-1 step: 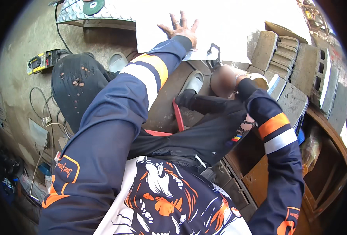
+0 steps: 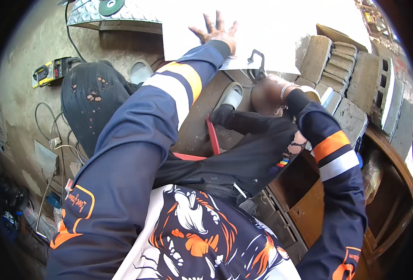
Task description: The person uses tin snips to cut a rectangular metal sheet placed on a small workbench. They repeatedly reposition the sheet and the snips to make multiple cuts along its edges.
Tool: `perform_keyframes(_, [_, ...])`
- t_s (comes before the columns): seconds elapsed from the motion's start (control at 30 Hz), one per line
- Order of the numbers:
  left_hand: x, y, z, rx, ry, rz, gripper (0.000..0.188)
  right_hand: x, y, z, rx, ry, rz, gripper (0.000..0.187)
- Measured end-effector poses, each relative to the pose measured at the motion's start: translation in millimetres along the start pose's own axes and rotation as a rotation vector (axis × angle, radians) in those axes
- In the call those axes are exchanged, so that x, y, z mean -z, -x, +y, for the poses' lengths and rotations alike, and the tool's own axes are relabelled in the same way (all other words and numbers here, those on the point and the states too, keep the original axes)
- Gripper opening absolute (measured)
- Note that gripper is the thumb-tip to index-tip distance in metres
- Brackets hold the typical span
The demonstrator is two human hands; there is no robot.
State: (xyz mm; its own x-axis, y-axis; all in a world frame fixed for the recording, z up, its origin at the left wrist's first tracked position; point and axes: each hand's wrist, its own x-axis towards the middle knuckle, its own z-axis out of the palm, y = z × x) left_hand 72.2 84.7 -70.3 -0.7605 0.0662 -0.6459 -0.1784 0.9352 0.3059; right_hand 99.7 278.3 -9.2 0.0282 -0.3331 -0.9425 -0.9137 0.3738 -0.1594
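My left hand [image 2: 219, 36] lies flat with fingers spread on a large, bright white sheet [image 2: 271, 37], near its front edge. By that edge, my right hand [image 2: 268, 93] is closed around a black clamp [image 2: 263, 61] with a C-shaped jaw. The jaw reaches up to the edge of the sheet and overlaps it in view; whether it grips the sheet I cannot tell. My right fingers are partly hidden by the back of the hand, and a bracelet circles that wrist.
Concrete blocks [image 2: 362, 84] are stacked at the right, above a wooden cabinet frame [image 2: 388, 172]. A patterned metal surface with a green disc [image 2: 111, 6] stands at the far left. A yellow-and-black tool [image 2: 52, 71] and cables lie on the left floor. Grey slippers [image 2: 231, 96] sit below the sheet.
My right hand and forearm have shifted slightly to the right, and the clamp has moved a little with them. My left hand stays flat on the sheet.
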Motion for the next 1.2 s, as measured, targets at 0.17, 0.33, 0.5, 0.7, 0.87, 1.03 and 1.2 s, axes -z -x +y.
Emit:
perform_keyframes(0.17, [-10,-16,0,0.015,0.057,0.110,0.109,21,12,7,-0.204,-0.495,-0.060,0.026])
perform_keyframes(0.33, [-2,-10,3,-0.073,0.007,0.067,0.100,-49,-19,-6,-0.064,0.180,0.119,0.030])
perform_keyframes(0.5, [-14,18,-9,-0.114,0.135,0.233,0.070,-21,12,-49,-0.571,-0.839,0.462,0.023])
perform_keyframes(0.7, [-96,86,30,-0.266,0.860,-0.101,0.034,-48,7,-51,-0.598,-1.036,0.640,0.034])
perform_keyframes(0.87, [-111,149,65,0.114,2.031,-0.803,0.047,-26,18,-84,-0.861,-1.083,0.761,0.029])
perform_keyframes(1.03, [-118,160,77,0.037,2.101,-0.697,0.030,-34,9,-84,-0.917,-1.041,0.826,0.042])
perform_keyframes(1.2, [-126,152,68,-0.132,2.139,-0.767,0.023,-25,20,-92,-0.900,-0.900,0.819,0.042])
